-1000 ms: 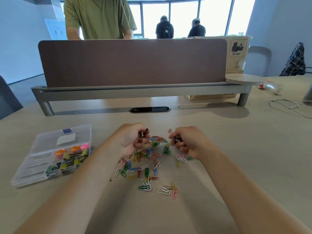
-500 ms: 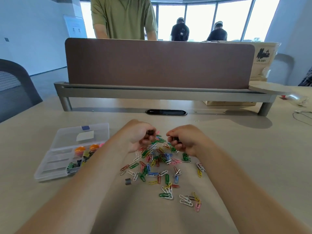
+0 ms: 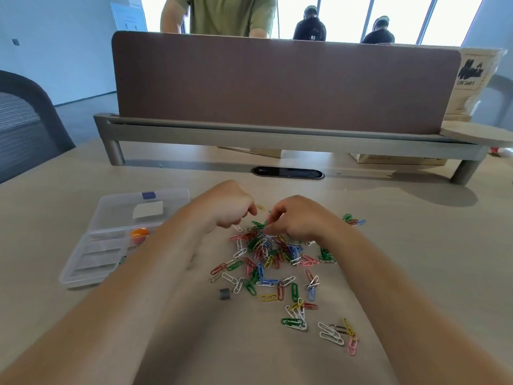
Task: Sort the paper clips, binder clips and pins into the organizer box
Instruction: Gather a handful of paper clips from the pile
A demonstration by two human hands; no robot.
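Several coloured paper clips [image 3: 273, 262] lie scattered on the beige table between my forearms. A small grey binder clip [image 3: 224, 293] lies alone at the pile's near left edge. At the left stands the clear organizer box [image 3: 72, 275] with its lid folded back; an orange pin [image 3: 139, 233] shows in one compartment, and my left forearm hides the rest. My left hand [image 3: 224, 207] hovers at the pile's far edge with its fingers curled; its palm is hidden. My right hand [image 3: 297, 218] has its fingertips pinched down into the far part of the pile.
A brown divider panel [image 3: 277, 84] on a grey rail crosses the table behind the pile, with a black cable slot [image 3: 288, 172] in front of it. People stand beyond it. A grey chair [image 3: 25, 120] is at the far left, and cardboard boxes [image 3: 472, 76] at the far right.
Both hands have come closer together and lower onto the pile's far edge. The dark clips they held a second ago no longer show. The view has shifted left.
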